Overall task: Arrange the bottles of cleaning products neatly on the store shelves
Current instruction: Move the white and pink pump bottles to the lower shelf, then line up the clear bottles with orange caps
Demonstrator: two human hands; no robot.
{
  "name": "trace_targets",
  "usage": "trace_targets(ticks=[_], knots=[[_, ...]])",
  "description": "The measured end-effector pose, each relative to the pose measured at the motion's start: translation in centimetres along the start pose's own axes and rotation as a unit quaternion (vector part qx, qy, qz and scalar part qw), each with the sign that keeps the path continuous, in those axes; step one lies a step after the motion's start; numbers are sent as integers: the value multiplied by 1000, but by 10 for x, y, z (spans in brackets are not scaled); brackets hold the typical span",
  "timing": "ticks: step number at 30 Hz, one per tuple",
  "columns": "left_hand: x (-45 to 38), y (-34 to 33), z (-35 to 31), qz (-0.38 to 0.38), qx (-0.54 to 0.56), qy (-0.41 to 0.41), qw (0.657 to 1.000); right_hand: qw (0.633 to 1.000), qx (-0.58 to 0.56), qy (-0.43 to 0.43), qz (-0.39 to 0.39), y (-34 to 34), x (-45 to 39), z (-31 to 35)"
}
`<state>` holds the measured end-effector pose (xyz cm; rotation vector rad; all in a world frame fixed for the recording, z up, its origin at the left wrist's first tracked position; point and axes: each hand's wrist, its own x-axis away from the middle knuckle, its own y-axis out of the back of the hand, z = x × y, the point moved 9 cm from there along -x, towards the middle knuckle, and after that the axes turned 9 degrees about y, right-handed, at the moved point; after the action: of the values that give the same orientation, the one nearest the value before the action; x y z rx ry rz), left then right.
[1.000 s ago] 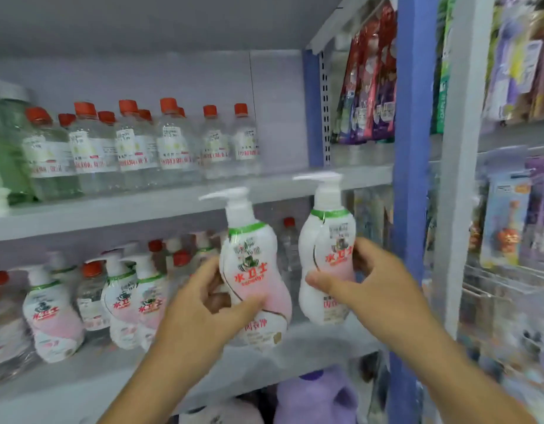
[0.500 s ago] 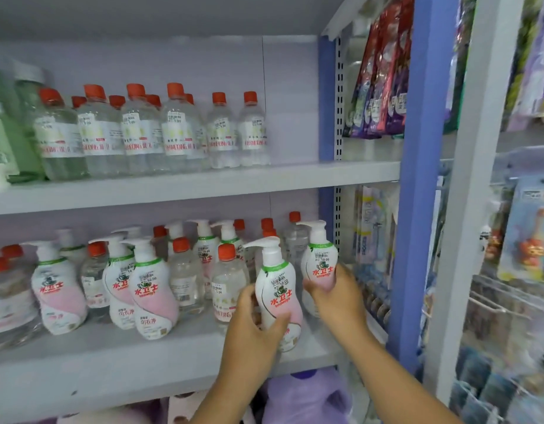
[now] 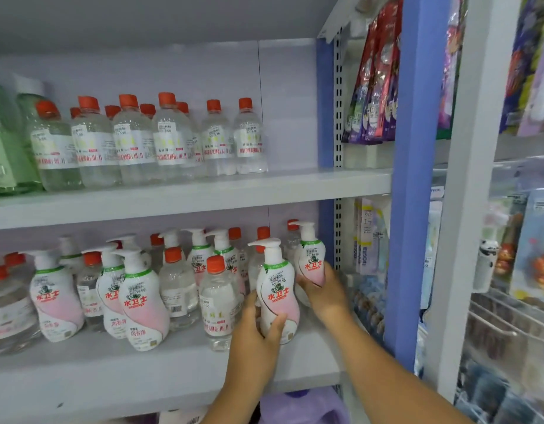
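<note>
My left hand (image 3: 258,335) grips a white and pink pump bottle (image 3: 277,289) standing near the right end of the lower shelf (image 3: 111,381). Behind it and to the right, my right hand (image 3: 322,290) holds a second pump bottle (image 3: 312,255) of the same kind, close to the shelf's blue upright (image 3: 326,102). Several more pump bottles (image 3: 142,301) and clear bottles with red caps (image 3: 217,301) stand mixed to the left on this shelf.
The upper shelf (image 3: 188,194) carries several clear red-capped bottles (image 3: 169,136) and green bottles (image 3: 4,154) at far left. A blue post (image 3: 411,179) and grey post (image 3: 469,209) stand to the right, with hanging packets (image 3: 375,81) beyond. A purple container (image 3: 304,405) sits below.
Both hands have carried their pump bottles down and inward from in front of the shelves onto the right end of the lower shelf. The view has shifted downward.
</note>
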<state>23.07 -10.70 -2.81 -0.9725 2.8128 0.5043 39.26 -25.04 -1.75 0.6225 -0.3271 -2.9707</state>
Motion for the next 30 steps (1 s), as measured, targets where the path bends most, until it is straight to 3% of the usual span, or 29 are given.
trace_targets(ticks=[4, 6, 8, 9, 11, 13, 14, 15, 18, 22, 25, 27, 30], knots=[[-5, -8, -8, 19, -6, -7, 1000, 1000, -10, -23, -4, -1, -1, -8], [-7, -15, -9, 48, 0, -3, 999, 994, -73, -50, -69, 14, 10, 1], [1, -10, -8, 49, -1, -4, 999, 980, -152, -15, -131, 34, 37, 20], [8, 1, -10, 25, 0, -13, 1000, 975, -164, 19, -147, 42, 56, 32], [27, 45, -17, -97, 4, -49, 994, 966, -188, 75, -157, 49, 91, 55], [41, 93, -21, -232, -10, -89, 969, 965, -202, 98, -137, 40, 111, 66], [39, 107, -19, -255, -17, -81, 964, 966, -203, 106, -123, 32, 116, 70], [29, 112, -13, -234, -26, -51, 970, 966, -205, 115, -109, 23, 119, 75], [0, 92, -1, -70, -16, 24, 997, 968, -213, 110, -72, -7, 121, 80], [-8, 91, 8, -18, -31, 14, 999, 985, -151, 83, 24, -60, 116, 75], [-11, 95, 16, 70, -32, 13, 997, 987, -114, 69, 85, -93, 112, 77], [-20, 117, 9, 44, -38, -19, 998, 989, -96, 77, 86, -106, 110, 79], [-38, 158, -18, -84, -62, -74, 992, 992, -75, 78, 72, -114, 111, 83]])
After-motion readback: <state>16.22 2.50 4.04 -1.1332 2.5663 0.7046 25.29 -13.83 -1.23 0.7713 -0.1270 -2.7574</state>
